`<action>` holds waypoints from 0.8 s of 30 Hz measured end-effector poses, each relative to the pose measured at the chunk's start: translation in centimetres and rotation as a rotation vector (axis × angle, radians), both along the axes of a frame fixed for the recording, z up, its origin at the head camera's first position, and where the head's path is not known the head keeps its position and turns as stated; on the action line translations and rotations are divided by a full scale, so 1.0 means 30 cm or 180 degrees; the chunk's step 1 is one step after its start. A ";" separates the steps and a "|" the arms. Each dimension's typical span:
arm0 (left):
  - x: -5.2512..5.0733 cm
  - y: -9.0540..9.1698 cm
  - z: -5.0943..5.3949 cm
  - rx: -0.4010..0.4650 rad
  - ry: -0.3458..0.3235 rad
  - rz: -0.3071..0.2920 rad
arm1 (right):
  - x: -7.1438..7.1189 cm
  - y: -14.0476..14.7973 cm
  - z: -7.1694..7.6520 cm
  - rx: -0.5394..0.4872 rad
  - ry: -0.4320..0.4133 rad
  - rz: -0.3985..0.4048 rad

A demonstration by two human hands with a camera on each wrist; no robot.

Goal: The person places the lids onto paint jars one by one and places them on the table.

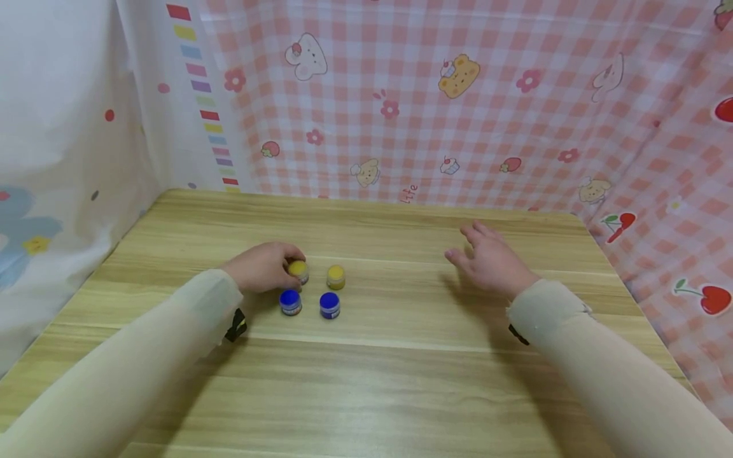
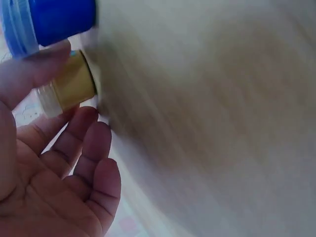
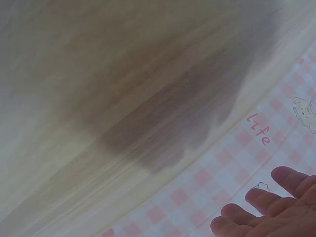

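My left hand [image 1: 262,267] holds a small yellow paint jar [image 1: 298,270] at the left of the wooden table, thumb on the near side and fingers round the far side. In the left wrist view the thumb partly covers this yellow jar [image 2: 75,81], which shows a clear band. Just in front of the hand stands a blue jar [image 1: 290,302]. A second yellow jar [image 1: 336,277] and a second blue jar [image 1: 329,305] stand to the right. My right hand [image 1: 491,261] hovers over the table's right side, fingers spread and holding nothing; its fingertips [image 3: 232,213] show in the right wrist view.
The wooden table [image 1: 401,381] has a pink checked cloth [image 1: 412,127] hanging along its back edge and right side. A white cloth [image 1: 69,95] hangs at the left. Dark wrist straps [image 1: 236,326] sit at the sleeves.
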State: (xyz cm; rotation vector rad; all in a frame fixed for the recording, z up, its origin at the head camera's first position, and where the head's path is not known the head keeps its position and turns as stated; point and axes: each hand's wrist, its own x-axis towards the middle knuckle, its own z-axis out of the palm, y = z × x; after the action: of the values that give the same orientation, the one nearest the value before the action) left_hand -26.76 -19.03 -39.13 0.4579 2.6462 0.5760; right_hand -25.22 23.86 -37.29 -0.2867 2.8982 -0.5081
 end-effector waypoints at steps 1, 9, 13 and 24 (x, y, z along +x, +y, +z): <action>-0.001 -0.005 0.003 0.0013 -0.0032 0.0003 | 0.000 0.000 0.001 -0.0004 -0.0010 -0.0001; -0.003 -0.030 0.033 0.0115 -0.0160 -0.0146 | -0.001 -0.004 -0.002 0.0029 -0.0012 0.0008; -0.002 -0.034 0.039 0.0154 -0.0182 -0.0178 | -0.004 -0.003 -0.005 0.0010 -0.0004 0.0015; 0.006 -0.020 0.048 0.0187 -0.0164 -0.0221 | -0.002 -0.003 -0.005 0.0015 0.0020 0.0058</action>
State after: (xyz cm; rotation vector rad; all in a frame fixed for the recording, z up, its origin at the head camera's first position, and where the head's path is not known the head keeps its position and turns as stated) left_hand -26.59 -19.64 -37.68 0.5426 2.5594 0.6366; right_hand -25.28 23.77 -37.45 -0.3142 2.8998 -0.4981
